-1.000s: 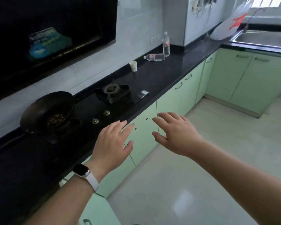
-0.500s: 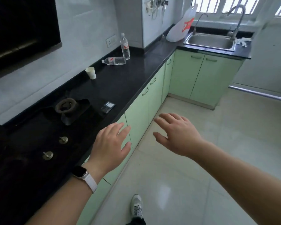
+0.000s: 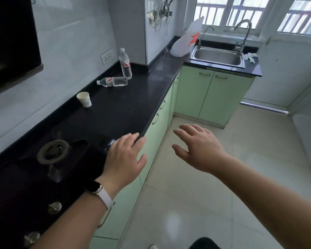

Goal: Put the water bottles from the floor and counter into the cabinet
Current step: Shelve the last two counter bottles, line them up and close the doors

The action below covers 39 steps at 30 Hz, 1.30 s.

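Observation:
Two clear water bottles with red labels are on the black counter [image 3: 133, 97] near the wall. One bottle [image 3: 125, 63] stands upright; the other bottle [image 3: 113, 81] lies on its side just in front of it. Green cabinets [image 3: 201, 94] with closed doors run under the counter and the sink. My left hand [image 3: 125, 157], with a watch on the wrist, hovers open over the counter's front edge, far from the bottles. My right hand [image 3: 198, 147] is open above the floor. Neither hand holds anything.
A white paper cup [image 3: 84, 99] stands on the counter near the bottles. A gas burner [image 3: 52, 151] and knobs are at the near left. A steel sink [image 3: 218, 57] with taps and a white plastic bag [image 3: 186, 41] fill the far corner. Pale tiled floor [image 3: 205, 203] lies to the right.
The view has moved forward and turned right along the counter; the bottles, sink and window are closer. Both hands stay open and held out in front.

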Each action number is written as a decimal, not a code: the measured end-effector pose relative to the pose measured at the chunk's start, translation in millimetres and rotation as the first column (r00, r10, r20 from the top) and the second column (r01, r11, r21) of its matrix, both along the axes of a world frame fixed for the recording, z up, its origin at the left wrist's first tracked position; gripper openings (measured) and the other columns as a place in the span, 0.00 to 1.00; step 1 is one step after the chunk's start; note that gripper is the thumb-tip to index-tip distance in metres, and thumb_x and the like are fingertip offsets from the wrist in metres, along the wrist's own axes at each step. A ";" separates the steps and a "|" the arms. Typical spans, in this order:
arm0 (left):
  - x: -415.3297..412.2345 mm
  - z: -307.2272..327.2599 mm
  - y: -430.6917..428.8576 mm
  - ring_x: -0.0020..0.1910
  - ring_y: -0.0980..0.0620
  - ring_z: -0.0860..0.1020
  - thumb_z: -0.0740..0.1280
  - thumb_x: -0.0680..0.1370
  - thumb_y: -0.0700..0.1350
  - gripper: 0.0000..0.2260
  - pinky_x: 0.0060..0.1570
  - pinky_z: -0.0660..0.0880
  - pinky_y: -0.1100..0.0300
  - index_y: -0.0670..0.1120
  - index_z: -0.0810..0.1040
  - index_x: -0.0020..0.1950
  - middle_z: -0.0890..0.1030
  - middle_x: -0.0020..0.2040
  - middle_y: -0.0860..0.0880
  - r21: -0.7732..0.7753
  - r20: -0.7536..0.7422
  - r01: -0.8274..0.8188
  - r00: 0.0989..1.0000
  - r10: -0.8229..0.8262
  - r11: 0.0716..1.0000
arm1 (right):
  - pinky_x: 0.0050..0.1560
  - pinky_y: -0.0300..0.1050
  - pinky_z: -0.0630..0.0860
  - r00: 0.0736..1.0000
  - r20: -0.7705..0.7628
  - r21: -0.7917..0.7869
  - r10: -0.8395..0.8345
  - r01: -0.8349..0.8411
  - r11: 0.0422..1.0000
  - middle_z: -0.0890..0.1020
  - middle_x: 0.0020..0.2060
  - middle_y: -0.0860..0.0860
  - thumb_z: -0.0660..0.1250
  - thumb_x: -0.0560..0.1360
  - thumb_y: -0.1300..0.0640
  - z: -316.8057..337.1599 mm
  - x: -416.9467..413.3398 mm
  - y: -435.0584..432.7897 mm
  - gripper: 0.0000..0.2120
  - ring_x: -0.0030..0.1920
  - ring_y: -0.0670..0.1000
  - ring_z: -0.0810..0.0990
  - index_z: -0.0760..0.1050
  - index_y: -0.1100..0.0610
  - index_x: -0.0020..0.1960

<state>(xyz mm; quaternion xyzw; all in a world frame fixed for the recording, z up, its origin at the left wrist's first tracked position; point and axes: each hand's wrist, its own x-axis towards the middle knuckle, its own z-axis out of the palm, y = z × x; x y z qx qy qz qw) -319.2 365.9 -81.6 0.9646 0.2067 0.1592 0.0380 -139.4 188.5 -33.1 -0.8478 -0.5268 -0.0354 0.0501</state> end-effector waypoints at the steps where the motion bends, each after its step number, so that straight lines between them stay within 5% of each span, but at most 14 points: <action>1: 6.9 1.7 6.5 0.65 0.41 0.76 0.59 0.76 0.55 0.23 0.61 0.74 0.43 0.47 0.77 0.67 0.79 0.64 0.44 0.008 0.003 0.009 1.000 -0.009 1.000 | 0.64 0.52 0.68 1.000 0.003 0.000 -0.005 0.005 1.000 0.74 0.67 0.51 0.52 0.78 0.36 0.2 5.7 4.7 0.27 0.68 0.56 0.71 0.69 0.50 0.70; 13: 112.0 -8.1 61.8 0.66 0.42 0.75 0.61 0.77 0.55 0.23 0.62 0.73 0.43 0.48 0.76 0.69 0.78 0.65 0.45 0.014 -0.059 -0.008 0.998 0.009 1.000 | 0.62 0.53 0.70 0.998 -0.056 0.023 0.007 -0.006 1.000 0.76 0.65 0.51 0.53 0.77 0.37 -23.4 112.9 62.7 0.27 0.65 0.57 0.73 0.71 0.51 0.68; 28: 345.3 8.6 82.7 0.65 0.42 0.75 0.65 0.76 0.52 0.21 0.60 0.73 0.44 0.47 0.77 0.67 0.79 0.64 0.45 0.053 -0.024 -0.030 0.999 0.031 0.998 | 0.62 0.52 0.70 0.993 -0.097 0.031 0.067 -0.064 0.997 0.75 0.65 0.51 0.50 0.76 0.36 -19.9 346.0 100.4 0.29 0.64 0.57 0.73 0.71 0.51 0.68; 39: 402.5 -3.8 143.1 0.64 0.41 0.76 0.61 0.77 0.53 0.22 0.60 0.74 0.43 0.46 0.78 0.67 0.80 0.63 0.44 0.031 -0.017 -0.078 0.997 0.078 0.996 | 0.60 0.51 0.71 0.983 -0.114 0.004 0.146 -0.146 0.989 0.76 0.64 0.50 0.52 0.77 0.37 -25.4 412.4 167.7 0.26 0.63 0.57 0.74 0.71 0.51 0.67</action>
